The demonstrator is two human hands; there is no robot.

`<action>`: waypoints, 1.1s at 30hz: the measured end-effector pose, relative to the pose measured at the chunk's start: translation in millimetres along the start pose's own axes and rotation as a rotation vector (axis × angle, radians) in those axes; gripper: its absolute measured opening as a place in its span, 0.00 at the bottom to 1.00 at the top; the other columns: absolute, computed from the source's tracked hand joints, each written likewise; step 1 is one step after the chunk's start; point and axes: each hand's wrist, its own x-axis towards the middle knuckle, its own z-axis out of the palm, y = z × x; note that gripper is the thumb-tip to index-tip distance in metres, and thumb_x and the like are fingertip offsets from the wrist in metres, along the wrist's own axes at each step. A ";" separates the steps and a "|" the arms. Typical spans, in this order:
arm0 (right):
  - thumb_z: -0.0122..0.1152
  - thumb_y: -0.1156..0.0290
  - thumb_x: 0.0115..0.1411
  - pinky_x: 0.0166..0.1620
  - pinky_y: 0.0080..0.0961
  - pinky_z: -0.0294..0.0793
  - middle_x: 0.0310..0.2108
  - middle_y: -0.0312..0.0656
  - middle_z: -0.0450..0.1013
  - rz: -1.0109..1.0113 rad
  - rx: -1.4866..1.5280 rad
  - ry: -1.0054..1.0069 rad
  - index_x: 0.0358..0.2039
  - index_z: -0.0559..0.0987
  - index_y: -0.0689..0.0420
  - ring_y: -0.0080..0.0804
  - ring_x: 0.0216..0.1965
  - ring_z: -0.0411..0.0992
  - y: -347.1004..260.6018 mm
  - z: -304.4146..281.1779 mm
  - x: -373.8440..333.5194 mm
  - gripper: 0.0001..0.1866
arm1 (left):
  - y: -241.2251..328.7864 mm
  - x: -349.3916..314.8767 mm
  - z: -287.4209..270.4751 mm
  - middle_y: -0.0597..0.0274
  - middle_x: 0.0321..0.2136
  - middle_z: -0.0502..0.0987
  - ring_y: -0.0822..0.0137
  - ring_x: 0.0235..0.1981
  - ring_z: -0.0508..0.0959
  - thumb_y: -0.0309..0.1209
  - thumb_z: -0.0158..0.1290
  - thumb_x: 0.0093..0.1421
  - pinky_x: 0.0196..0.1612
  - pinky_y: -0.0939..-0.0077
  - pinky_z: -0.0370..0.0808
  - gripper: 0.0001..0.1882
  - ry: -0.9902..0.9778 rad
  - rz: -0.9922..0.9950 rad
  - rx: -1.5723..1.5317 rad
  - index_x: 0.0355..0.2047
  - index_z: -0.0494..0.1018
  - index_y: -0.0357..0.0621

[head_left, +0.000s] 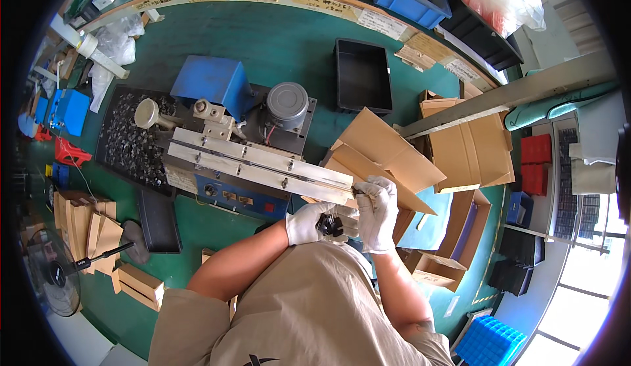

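My left hand, in a white glove, is cupped palm up below the end of a long pale metal rail. Several small black parts lie in its palm, held by the fingers; their kind is too small to tell. My right hand, gloved as well, pinches at the right end of the feed rail. Something dark and tiny shows at those fingertips, but I cannot make it out. The rail runs along a bench machine with a blue box housing, a round grey motor and a control panel.
A black tray full of small dark parts lies left of the machine. Behind stands a black bin. An open cardboard box is close beyond my right hand. A fan stands far left.
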 end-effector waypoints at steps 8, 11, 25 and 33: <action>0.67 0.75 0.58 0.60 0.36 0.68 0.51 0.49 0.71 0.108 0.012 -0.005 0.57 0.76 0.58 0.42 0.54 0.70 -10.0 -13.9 -1.7 0.25 | 0.7 0.6 -1.3 0.55 0.51 0.76 0.64 0.54 0.76 0.30 0.62 0.57 0.57 0.63 0.73 0.29 -0.089 0.076 0.137 0.58 0.68 0.38; 0.69 0.78 0.52 0.54 0.38 0.70 0.49 0.49 0.73 0.093 0.013 -0.252 0.47 0.81 0.56 0.44 0.51 0.71 7.6 -25.7 -15.4 0.20 | -2.1 11.4 -7.3 0.52 0.49 0.77 0.59 0.51 0.77 0.43 0.50 0.68 0.56 0.58 0.75 0.24 -0.148 -0.082 -0.224 0.57 0.69 0.38; 0.61 0.81 0.60 0.40 0.23 0.78 0.43 0.51 0.76 0.594 0.390 -0.150 0.40 0.74 0.65 0.31 0.34 0.78 16.2 -27.5 -26.0 0.08 | -10.4 20.0 -26.6 0.46 0.56 0.74 0.49 0.56 0.75 0.51 0.38 0.72 0.57 0.54 0.74 0.30 -0.132 -0.108 -0.196 0.62 0.66 0.41; 0.60 0.86 0.58 0.41 0.25 0.77 0.42 0.39 0.75 0.327 0.472 -0.295 0.45 0.79 0.59 0.26 0.40 0.74 15.4 -44.7 -4.9 0.15 | -10.1 19.9 -26.6 0.44 0.58 0.73 0.48 0.58 0.74 0.49 0.39 0.71 0.56 0.54 0.75 0.29 -0.137 -0.109 -0.179 0.63 0.66 0.42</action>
